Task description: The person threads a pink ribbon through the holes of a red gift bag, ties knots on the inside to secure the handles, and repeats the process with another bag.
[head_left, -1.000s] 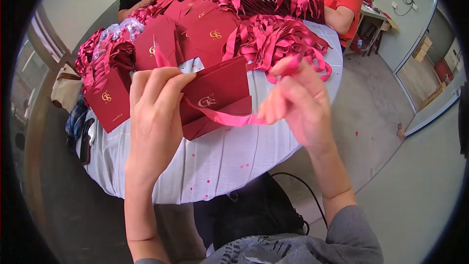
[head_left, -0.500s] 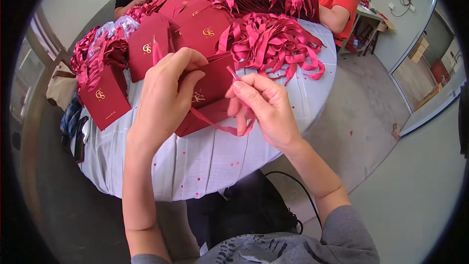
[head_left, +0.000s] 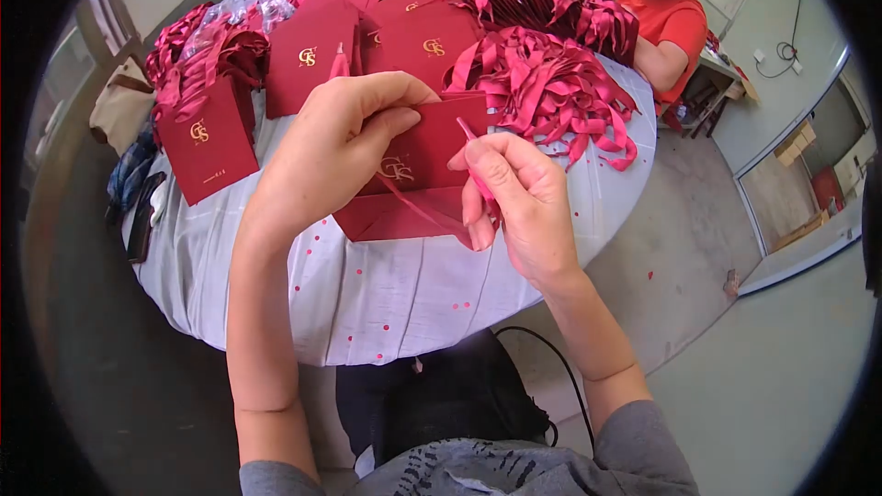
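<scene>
Two-handed hold: left hand pinching the top edge of the flat red gift bag, right hand nipping the pink ribbon at its mouth. Between the hands, light creasable card; probably limp, slippery ribbon, best gripped near its end.

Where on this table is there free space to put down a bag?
The white cloth is bare along the near edge, below the held bag. A smaller patch lies between the ribbon pile and the right rim. The far half is crowded with stacked bags.
</scene>
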A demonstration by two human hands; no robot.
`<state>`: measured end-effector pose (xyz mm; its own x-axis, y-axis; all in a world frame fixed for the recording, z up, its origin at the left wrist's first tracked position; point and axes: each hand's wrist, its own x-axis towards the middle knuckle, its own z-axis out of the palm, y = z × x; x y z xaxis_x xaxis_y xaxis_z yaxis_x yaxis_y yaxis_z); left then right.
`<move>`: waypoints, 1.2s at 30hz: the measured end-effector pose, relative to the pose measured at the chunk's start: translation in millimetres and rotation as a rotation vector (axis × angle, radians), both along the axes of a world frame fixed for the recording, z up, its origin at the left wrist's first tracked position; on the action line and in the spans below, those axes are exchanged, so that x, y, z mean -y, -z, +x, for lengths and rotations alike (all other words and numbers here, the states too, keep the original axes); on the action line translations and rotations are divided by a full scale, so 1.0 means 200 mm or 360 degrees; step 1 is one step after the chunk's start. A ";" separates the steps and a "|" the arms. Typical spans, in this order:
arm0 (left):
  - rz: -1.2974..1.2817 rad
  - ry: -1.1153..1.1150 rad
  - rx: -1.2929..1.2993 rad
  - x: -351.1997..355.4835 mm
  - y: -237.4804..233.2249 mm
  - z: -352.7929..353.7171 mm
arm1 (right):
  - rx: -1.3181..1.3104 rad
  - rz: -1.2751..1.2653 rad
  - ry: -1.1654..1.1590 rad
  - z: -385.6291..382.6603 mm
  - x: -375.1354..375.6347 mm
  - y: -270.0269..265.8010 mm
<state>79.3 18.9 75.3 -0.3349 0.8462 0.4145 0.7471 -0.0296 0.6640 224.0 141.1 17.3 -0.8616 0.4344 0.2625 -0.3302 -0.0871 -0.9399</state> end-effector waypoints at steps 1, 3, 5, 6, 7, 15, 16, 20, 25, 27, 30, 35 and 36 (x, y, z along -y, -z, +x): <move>0.0008 -0.0010 0.0006 0.00 0.00 -0.01 | 0.0006 0.0008 -0.0010 -0.01 0.01 0.00; 0.0083 0.0033 0.0002 0.01 0.00 -0.02 | -0.0022 0.0066 0.0083 -0.02 0.02 -0.01; 0.0061 0.0039 0.0015 0.02 0.00 -0.03 | 0.0001 0.0132 0.0133 -0.03 0.04 -0.02; 0.0035 0.0052 0.0021 0.02 0.00 -0.03 | 0.0015 0.0193 0.0191 -0.03 0.05 -0.03; 0.0045 0.0051 0.0026 0.02 0.00 -0.04 | 0.0019 0.0204 0.0189 -0.04 0.06 -0.03; 0.0026 0.0045 0.0112 0.04 0.00 -0.06 | -0.0012 0.0377 0.0295 -0.07 0.10 -0.04; 0.0030 0.0049 0.0111 0.04 0.00 -0.06 | -0.0013 0.0381 0.0299 -0.08 0.10 -0.04; 0.0021 0.0047 0.0109 0.05 0.00 -0.05 | -0.0006 0.0388 0.0339 -0.09 0.11 -0.04; 0.0021 0.0039 0.0106 0.06 -0.01 -0.04 | -0.0062 0.0510 0.0420 -0.11 0.11 -0.01; 0.0040 0.0034 0.0148 0.06 0.00 -0.02 | -0.0013 0.0584 0.0508 -0.12 0.11 0.01; 0.0143 -0.0079 -0.0017 0.05 0.03 0.01 | -0.0085 0.0687 0.0713 -0.13 0.12 0.00; 0.0260 -0.0260 -0.0313 0.02 0.05 0.07 | -0.0144 0.0946 0.0849 -0.14 0.09 0.00; 0.0268 -0.0250 -0.0315 0.02 0.05 0.08 | -0.0135 0.0907 0.0817 -0.14 0.09 0.00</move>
<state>96.1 14.3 64.7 -0.3552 0.7042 0.6148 0.8656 -0.0005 0.5007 196.4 123.2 17.4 -0.5558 0.5522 0.6214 -0.2713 0.5861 -0.7635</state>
